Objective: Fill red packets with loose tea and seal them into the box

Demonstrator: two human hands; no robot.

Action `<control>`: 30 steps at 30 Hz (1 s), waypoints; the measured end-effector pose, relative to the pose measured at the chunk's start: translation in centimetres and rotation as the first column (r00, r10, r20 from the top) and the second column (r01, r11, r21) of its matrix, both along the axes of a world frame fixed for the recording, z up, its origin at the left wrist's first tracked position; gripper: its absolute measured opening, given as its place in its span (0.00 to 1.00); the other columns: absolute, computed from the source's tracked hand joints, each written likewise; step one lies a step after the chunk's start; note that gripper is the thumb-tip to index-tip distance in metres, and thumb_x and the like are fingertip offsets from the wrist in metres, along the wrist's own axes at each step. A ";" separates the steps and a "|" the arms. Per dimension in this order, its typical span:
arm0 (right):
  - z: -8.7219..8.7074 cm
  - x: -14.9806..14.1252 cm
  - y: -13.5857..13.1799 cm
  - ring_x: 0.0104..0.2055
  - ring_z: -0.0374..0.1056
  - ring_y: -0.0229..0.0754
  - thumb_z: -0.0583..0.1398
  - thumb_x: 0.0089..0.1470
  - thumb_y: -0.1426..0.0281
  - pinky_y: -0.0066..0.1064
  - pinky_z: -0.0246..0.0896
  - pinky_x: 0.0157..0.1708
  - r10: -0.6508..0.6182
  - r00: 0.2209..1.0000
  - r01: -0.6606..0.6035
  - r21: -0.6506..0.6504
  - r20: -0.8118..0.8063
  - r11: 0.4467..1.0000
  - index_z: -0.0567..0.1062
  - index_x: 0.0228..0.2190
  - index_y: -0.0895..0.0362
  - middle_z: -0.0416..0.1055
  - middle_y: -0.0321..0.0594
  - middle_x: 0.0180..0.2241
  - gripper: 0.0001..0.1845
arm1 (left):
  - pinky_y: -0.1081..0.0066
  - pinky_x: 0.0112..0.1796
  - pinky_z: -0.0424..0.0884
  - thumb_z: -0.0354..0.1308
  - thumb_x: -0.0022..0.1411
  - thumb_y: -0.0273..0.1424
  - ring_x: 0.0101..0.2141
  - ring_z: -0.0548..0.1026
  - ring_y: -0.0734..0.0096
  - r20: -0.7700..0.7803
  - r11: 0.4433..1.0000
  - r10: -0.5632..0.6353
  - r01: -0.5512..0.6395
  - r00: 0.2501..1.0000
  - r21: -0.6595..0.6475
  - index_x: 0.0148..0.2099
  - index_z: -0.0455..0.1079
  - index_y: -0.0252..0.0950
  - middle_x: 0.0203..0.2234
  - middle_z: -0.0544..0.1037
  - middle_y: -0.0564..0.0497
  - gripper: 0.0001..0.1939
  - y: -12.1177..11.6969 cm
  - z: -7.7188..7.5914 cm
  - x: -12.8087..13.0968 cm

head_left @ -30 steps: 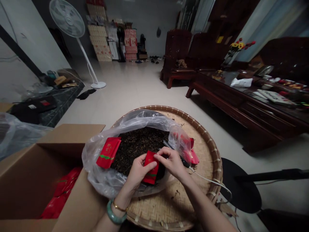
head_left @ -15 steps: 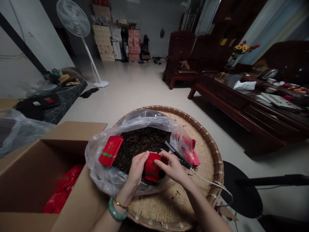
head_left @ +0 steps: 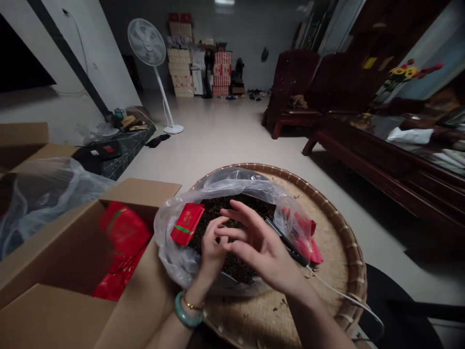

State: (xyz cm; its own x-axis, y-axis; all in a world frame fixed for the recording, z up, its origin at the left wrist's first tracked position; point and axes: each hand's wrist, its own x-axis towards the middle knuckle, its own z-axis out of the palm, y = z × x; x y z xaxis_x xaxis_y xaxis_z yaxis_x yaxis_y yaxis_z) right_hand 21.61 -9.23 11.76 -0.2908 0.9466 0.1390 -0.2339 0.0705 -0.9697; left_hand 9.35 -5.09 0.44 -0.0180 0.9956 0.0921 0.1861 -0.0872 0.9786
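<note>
Loosely spread, the right hand (head_left: 267,252) shows nothing in its fingers; they overlap the half-curled left hand (head_left: 213,249), so whether that one grips anything cannot be told. Both are over an open plastic bag (head_left: 178,259) of dark dried leaves (head_left: 211,207). Red packets (head_left: 187,224) lean on its left side; more lie in the cardboard box (head_left: 54,303), the uppermost blurred. A wrist brushing the leaning packets could tip them into the leaves; sagging plastic could cause spilling.
</note>
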 end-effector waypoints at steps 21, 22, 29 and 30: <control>-8.3 5.3 0.9 0.35 0.74 0.44 0.63 0.45 0.50 0.35 0.72 0.32 -0.215 0.948 0.277 -0.277 0.235 0.920 0.75 0.36 0.58 0.76 0.46 0.32 0.25 | 0.57 0.46 0.68 0.53 0.59 0.31 0.41 0.76 0.56 -0.578 0.919 0.353 -0.156 0.735 0.363 0.33 0.77 0.36 0.38 0.81 0.43 0.11 4.8 0.3 -9.0; -8.5 5.0 0.9 0.35 0.74 0.44 0.62 0.45 0.49 0.36 0.72 0.32 -0.224 0.952 0.280 -0.296 0.210 0.913 0.75 0.37 0.58 0.75 0.46 0.33 0.26 | 0.57 0.47 0.68 0.54 0.59 0.31 0.42 0.75 0.57 -0.522 0.881 0.391 -0.144 0.758 0.452 0.33 0.77 0.36 0.38 0.80 0.43 0.10 4.1 0.6 -8.2; -8.9 2.5 1.1 0.38 0.72 0.42 0.61 0.48 0.53 0.36 0.73 0.32 -0.219 0.975 0.223 -0.300 0.048 0.927 0.70 0.46 0.52 0.73 0.42 0.43 0.26 | 0.56 0.48 0.70 0.57 0.58 0.26 0.49 0.70 0.58 -0.447 0.701 0.120 0.243 0.887 0.671 0.36 0.75 0.39 0.45 0.77 0.45 0.06 -1.0 0.7 -1.1; -9.1 2.4 1.1 0.37 0.72 0.41 0.61 0.48 0.54 0.34 0.73 0.31 -0.230 0.971 0.240 -0.264 0.069 0.934 0.71 0.45 0.52 0.74 0.41 0.42 0.24 | 0.56 0.48 0.69 0.58 0.58 0.26 0.50 0.69 0.58 -0.430 0.708 0.076 0.255 0.900 0.659 0.36 0.75 0.39 0.47 0.76 0.44 0.06 -1.3 0.4 -0.5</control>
